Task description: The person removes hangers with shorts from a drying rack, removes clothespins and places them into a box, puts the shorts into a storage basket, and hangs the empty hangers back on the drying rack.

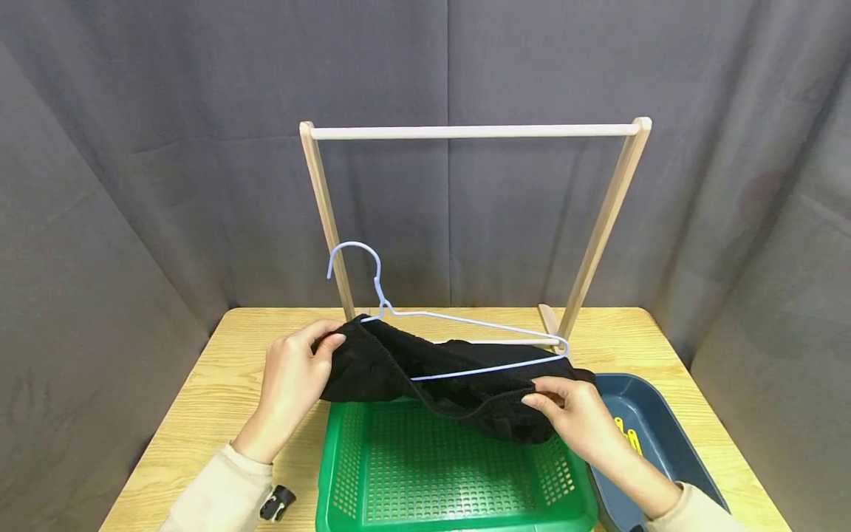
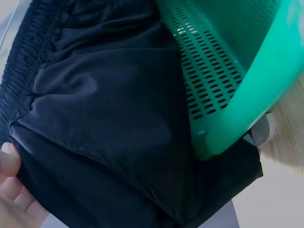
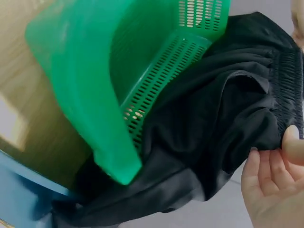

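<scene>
**Pale blue slim hanger sat loosely in black elastic-waisted garment**

In the head view, the garment spanned the centre of the frame, partly over the green perforated plastic basket. The left hand pinched its waistband at centre left; the right hand pinched it at lower centre right. Neither seemed to hold the hanger: its left end was hidden behind the front waistband, its right end showed. A tilt or slack in the waistband could have let it slide out.

In the left wrist view, the left hand gripped just an edge at lower left, so a sharp tug might have freed it. The basket's corner overlapped the garment at right, a likely snag.

In the right wrist view, the right hand pinched the waistband at right. The garment trailed to lower left, by the dark blue plastic tray; whether they touched was unclear. Pulling there might have dragged the basket or jolted the tray's small yellow pieces.
</scene>
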`<state>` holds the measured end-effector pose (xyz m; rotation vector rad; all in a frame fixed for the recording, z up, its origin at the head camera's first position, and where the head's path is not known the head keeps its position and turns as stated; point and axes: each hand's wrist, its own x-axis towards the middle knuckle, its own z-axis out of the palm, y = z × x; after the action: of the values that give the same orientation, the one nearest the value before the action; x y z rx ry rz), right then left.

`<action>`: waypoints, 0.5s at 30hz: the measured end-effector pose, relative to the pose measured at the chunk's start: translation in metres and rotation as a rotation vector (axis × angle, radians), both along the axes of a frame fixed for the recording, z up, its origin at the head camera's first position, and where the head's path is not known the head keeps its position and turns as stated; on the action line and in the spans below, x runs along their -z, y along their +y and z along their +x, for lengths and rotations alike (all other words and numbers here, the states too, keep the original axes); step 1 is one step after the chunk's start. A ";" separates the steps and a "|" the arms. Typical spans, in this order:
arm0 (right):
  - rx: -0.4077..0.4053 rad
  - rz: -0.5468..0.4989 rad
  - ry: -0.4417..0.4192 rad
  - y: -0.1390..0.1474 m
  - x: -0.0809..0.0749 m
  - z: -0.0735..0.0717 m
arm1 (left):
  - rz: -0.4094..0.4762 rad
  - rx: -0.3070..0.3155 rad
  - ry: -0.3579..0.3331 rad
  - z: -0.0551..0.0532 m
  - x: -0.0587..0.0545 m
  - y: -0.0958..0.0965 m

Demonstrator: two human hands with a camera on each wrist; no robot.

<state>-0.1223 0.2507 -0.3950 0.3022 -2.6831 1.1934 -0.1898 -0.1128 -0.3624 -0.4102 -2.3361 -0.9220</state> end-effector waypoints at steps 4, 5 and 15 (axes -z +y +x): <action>-0.016 0.010 0.006 -0.006 0.000 0.000 | 0.019 -0.011 -0.022 -0.001 0.000 0.000; -0.017 0.006 -0.009 -0.007 0.000 0.001 | 0.023 -0.012 -0.026 0.000 0.001 -0.001; -0.066 -0.004 -0.020 -0.007 -0.001 0.002 | 0.018 0.000 -0.036 0.003 0.000 0.000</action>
<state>-0.1207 0.2441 -0.3936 0.3822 -2.7074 1.2264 -0.1864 -0.1125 -0.3623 -0.3896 -2.3584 -0.9576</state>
